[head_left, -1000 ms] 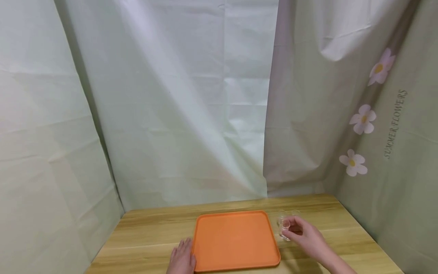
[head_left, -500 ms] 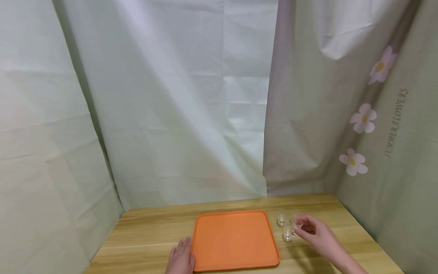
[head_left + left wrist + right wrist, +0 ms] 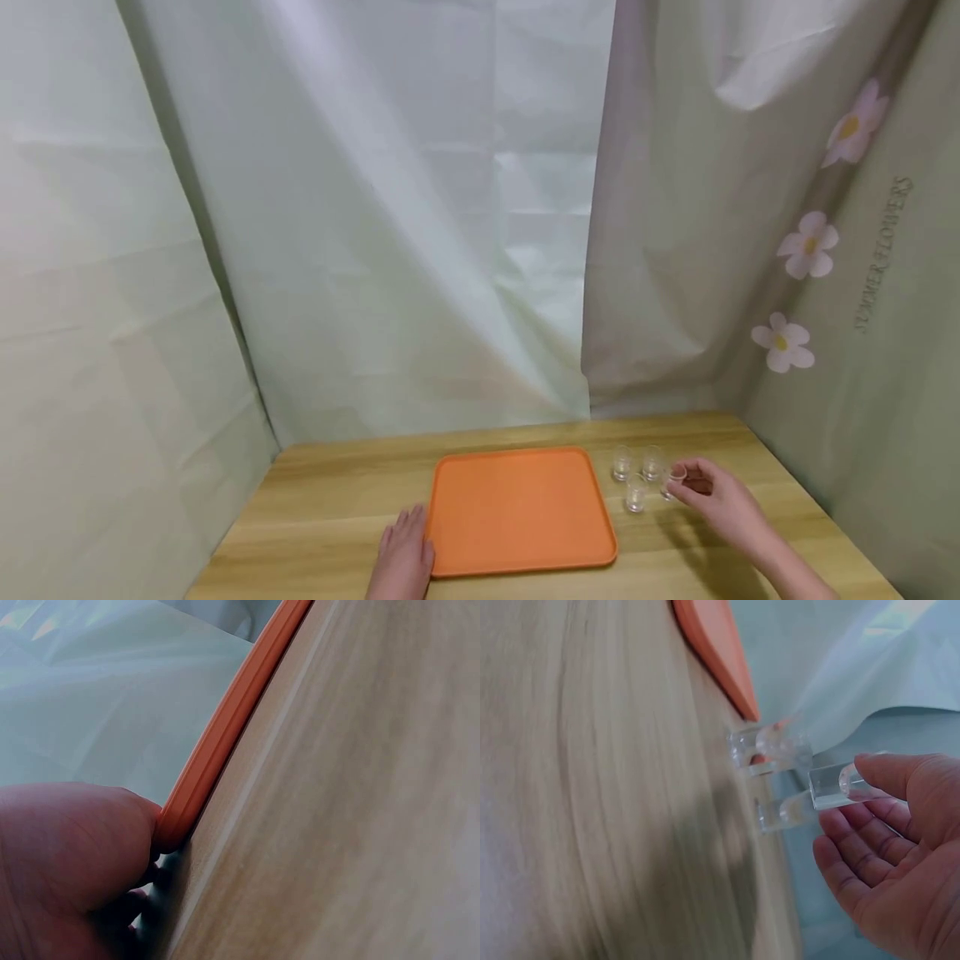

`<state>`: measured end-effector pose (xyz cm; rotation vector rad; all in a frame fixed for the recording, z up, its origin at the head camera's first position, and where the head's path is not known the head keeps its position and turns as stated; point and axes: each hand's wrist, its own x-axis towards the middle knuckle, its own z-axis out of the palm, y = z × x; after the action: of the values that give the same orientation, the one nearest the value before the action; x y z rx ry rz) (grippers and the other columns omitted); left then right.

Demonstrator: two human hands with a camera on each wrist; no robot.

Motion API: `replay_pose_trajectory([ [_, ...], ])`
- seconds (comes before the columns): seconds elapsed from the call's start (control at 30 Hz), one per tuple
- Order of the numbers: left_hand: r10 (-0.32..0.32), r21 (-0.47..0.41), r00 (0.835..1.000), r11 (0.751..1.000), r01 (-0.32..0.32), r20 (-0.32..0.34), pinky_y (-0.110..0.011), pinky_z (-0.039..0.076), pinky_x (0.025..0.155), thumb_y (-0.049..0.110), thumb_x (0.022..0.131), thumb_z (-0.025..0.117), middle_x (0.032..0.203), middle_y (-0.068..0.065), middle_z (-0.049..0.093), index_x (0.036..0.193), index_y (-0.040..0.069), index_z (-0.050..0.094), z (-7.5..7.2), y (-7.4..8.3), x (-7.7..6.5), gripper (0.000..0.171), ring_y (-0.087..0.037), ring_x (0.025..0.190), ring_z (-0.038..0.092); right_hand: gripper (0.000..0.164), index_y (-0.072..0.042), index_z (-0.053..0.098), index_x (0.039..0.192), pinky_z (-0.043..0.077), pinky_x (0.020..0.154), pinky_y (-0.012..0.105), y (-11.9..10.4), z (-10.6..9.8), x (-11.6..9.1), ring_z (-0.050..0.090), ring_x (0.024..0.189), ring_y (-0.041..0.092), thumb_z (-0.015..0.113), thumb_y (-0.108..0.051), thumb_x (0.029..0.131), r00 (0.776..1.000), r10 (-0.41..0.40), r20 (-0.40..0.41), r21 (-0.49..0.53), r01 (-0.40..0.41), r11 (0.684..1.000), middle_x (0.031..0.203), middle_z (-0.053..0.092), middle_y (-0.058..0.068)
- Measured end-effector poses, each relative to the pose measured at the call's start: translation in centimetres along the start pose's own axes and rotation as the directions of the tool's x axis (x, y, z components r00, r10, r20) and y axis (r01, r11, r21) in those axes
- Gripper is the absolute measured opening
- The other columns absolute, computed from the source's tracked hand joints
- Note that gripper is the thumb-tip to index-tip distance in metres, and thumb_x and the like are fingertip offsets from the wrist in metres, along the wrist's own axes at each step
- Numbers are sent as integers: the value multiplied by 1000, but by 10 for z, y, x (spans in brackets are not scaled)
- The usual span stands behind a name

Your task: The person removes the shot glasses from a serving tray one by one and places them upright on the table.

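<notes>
My right hand [image 3: 716, 497] pinches a small clear shot glass [image 3: 829, 786] between thumb and fingers near its rim. In the right wrist view this glass looks raised a little off the wooden table. Three similar shot glasses stand upright just to its left: a front one [image 3: 635, 495], a back left one [image 3: 622, 464] and a back right one [image 3: 652, 463]. Beside the left edge of an orange tray [image 3: 522, 510] lies my left hand [image 3: 403, 553], fingers straight on the table. Its thumb side touches the tray's edge [image 3: 217, 735].
The glasses stand to the right of the tray on the wood-grain table [image 3: 337, 492]. Pale curtains [image 3: 420, 250] hang at the back and both sides, close to the table's edges. White flowers [image 3: 782, 343] are printed on the right curtain.
My right hand has moved right, away from the tray, with a shot glass in its fingers. The three standing glasses now show fully. My left hand stays beside the tray; the view tilted slightly.
</notes>
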<state>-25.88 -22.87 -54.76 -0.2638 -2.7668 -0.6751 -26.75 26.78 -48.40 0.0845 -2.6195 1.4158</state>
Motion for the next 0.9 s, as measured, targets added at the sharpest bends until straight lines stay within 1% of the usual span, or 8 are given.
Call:
replay_pose_trajectory([
  [0.17,14,-1,1000,1000,-14,-8,-76,36,119,2,101,69,149,-36,60,143,-16,60,-5,3,4,47,-59,142,52,40,5,67,130,61,84,27,8,0,5,75,104,19,81,-21,104,1000,-6,6,-2,6,1000,116,76,8],
  [0.27,29,-8,999,1000,-29,-32,-76,37,117,1,100,68,147,-36,61,142,-16,61,-2,2,3,46,-59,141,53,38,6,68,128,61,84,26,16,3,6,75,103,19,81,-19,103,1000,2,10,-15,-1,1000,115,76,9],
  [0.3,34,-7,998,999,-34,-55,-75,39,116,1,98,70,146,-35,63,141,-15,63,0,0,2,46,-59,139,55,38,6,68,128,61,84,26,19,4,7,75,103,18,82,-19,102,1000,5,12,-16,-5,1000,114,76,9],
  [0.4,39,-8,997,999,-40,-65,-75,40,115,0,98,69,145,-35,63,140,-15,63,4,-3,0,45,-60,138,55,38,8,68,127,61,83,26,24,7,9,75,102,20,82,-17,102,1000,4,6,-23,-4,1000,113,76,10],
  [0.57,37,-17,998,999,-38,-55,-77,38,115,1,99,69,146,-36,62,141,-16,62,5,-4,0,46,-60,139,54,37,8,68,126,61,83,26,26,10,12,75,104,24,83,-15,101,1000,9,-5,-28,-10,1000,113,76,10],
  [0.73,35,-28,996,999,-37,-76,-76,39,113,1,98,69,145,-36,63,140,-15,63,9,-7,-1,46,-61,137,55,35,8,68,124,61,83,26,29,13,15,74,106,26,83,-13,100,1000,11,-3,-26,-11,1000,113,75,11],
  [0.8,37,-21,997,999,-39,-72,-76,39,114,2,99,68,144,-36,63,141,-16,62,10,-8,0,46,-62,136,55,34,8,68,123,61,84,27,30,14,16,74,106,27,83,-12,100,1000,9,0,-23,-9,1000,113,75,11],
  [0.9,22,-24,998,999,-23,-54,-76,38,115,3,99,67,146,-36,62,142,-16,61,9,-7,1,47,-61,138,54,34,8,67,123,61,84,27,31,14,18,74,106,27,83,-12,100,1000,9,1,-27,-9,1000,112,75,11],
])
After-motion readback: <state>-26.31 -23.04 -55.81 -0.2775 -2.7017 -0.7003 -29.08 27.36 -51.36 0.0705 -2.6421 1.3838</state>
